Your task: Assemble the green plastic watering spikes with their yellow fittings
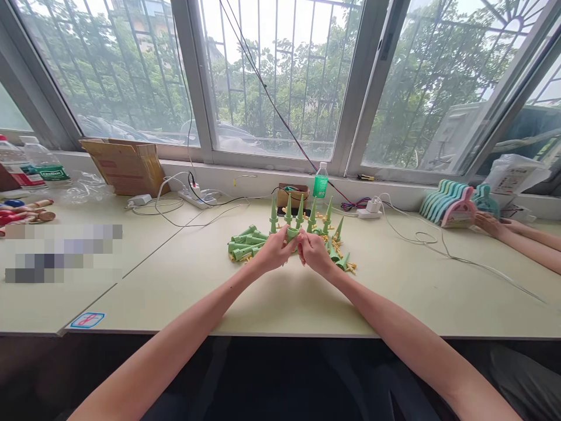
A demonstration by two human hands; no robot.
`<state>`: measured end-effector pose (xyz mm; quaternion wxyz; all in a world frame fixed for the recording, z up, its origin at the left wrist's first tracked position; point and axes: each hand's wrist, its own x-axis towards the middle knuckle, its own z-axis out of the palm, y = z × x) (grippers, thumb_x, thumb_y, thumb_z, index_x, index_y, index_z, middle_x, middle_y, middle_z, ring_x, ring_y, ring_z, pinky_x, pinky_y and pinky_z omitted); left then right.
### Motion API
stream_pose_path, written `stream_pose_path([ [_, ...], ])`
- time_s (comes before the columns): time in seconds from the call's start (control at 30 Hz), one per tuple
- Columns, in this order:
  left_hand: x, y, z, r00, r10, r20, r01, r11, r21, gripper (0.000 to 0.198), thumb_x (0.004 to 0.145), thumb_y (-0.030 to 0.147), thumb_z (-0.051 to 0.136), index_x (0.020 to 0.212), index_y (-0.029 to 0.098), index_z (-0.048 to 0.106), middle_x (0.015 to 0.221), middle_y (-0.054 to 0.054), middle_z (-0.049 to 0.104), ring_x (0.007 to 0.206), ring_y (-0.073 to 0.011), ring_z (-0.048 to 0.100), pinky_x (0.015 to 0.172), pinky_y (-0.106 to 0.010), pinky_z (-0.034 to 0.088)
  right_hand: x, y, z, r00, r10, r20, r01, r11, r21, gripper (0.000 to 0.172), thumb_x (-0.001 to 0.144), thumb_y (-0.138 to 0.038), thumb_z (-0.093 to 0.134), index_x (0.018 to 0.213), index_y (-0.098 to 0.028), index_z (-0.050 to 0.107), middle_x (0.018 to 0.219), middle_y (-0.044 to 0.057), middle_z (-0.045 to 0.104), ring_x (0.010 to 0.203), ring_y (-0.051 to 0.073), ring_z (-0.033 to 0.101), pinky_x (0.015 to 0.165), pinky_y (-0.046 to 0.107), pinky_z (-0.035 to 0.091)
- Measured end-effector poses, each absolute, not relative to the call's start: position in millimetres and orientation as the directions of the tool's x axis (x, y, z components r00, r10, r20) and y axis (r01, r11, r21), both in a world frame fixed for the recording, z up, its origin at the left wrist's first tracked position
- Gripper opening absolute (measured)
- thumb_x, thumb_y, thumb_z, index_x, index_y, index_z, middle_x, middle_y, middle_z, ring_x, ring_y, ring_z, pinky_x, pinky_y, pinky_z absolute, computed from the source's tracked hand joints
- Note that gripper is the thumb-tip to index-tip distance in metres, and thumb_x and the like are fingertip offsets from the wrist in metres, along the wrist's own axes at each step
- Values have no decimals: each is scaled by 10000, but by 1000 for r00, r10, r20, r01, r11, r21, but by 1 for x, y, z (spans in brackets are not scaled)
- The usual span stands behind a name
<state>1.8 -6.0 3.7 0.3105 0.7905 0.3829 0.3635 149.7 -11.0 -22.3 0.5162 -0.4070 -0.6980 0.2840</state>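
Observation:
In front of me, above the table, my left hand is closed around a green plastic plant-watering spike, whose wide end shows between the fingers. My right hand is pinched against the same piece from the right; what its fingertips hold is hidden. Just beyond the hands, several green cone spikes stand upright in a row. To the left lies a pile of green tubular pieces. Small yellow valve pieces are scattered at the right, among more spikes lying on their sides.
Behind the spikes stand a small cardboard box and a green-labelled bottle. Power strips and white cables cross the back. A larger carton is at left. Another person's hands touch hangers at right.

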Motion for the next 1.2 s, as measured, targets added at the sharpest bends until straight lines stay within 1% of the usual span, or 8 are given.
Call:
stream_pose_path([
  [0.13, 0, -3, 0, 449, 836, 316, 392, -502, 771, 337, 864, 536, 497, 863, 219, 386, 653, 29, 576, 405, -116, 531, 365, -216, 337, 151, -10, -24, -154, 868, 472, 279, 497, -822, 510, 976, -438, 332, 531, -205, 423, 390, -26, 459, 323, 99, 432, 454, 236, 400],
  [0.33, -1, -1, -3, 445, 841, 308, 393, -493, 776, 356, 851, 553, 511, 862, 217, 394, 646, 19, 589, 409, -121, 542, 344, -215, 331, 151, -10, -23, -164, 867, 471, 291, 499, -817, 533, 989, -446, 292, 537, -201, 429, 391, -21, 470, 326, 95, 440, 465, 231, 411],
  [0.57, 0, -1, -2, 457, 832, 316, 386, -505, 772, 377, 851, 572, 507, 853, 218, 378, 630, 26, 579, 411, -123, 545, 354, -216, 347, 152, -9, -25, -162, 867, 471, 299, 498, -814, 553, 979, -478, 306, 511, -206, 419, 384, -15, 465, 328, 100, 438, 457, 239, 409],
  [0.8, -1, -1, -2, 448, 840, 307, 407, -498, 766, 366, 847, 566, 516, 893, 219, 409, 604, 30, 576, 407, -135, 542, 354, -228, 341, 151, -10, -23, -160, 876, 454, 310, 482, -820, 570, 976, -514, 290, 521, -202, 434, 393, -14, 474, 330, 99, 445, 453, 235, 415],
  [1.0, -2, -1, -1, 444, 845, 297, 434, -493, 754, 358, 853, 546, 515, 952, 209, 449, 561, 36, 564, 420, -150, 539, 401, -249, 362, 152, -10, -23, -191, 884, 426, 303, 466, -831, 600, 977, -517, 284, 487, -199, 420, 394, -6, 477, 336, 97, 450, 441, 228, 399],
  [1.1, -3, -1, -1, 443, 845, 301, 464, -503, 730, 333, 859, 526, 513, 929, 206, 449, 523, 43, 543, 421, -142, 511, 434, -250, 364, 153, -10, -23, -219, 890, 399, 306, 451, -838, 594, 982, -498, 290, 490, -194, 426, 402, -7, 485, 330, 94, 452, 434, 225, 393],
  [1.2, -3, -2, -1, 439, 847, 299, 488, -505, 712, 326, 858, 521, 511, 920, 207, 448, 491, 50, 522, 409, -139, 479, 436, -251, 345, 154, -10, -23, -230, 889, 395, 325, 453, -830, 588, 988, -472, 287, 494, -192, 435, 404, -5, 492, 336, 93, 461, 456, 224, 404],
])
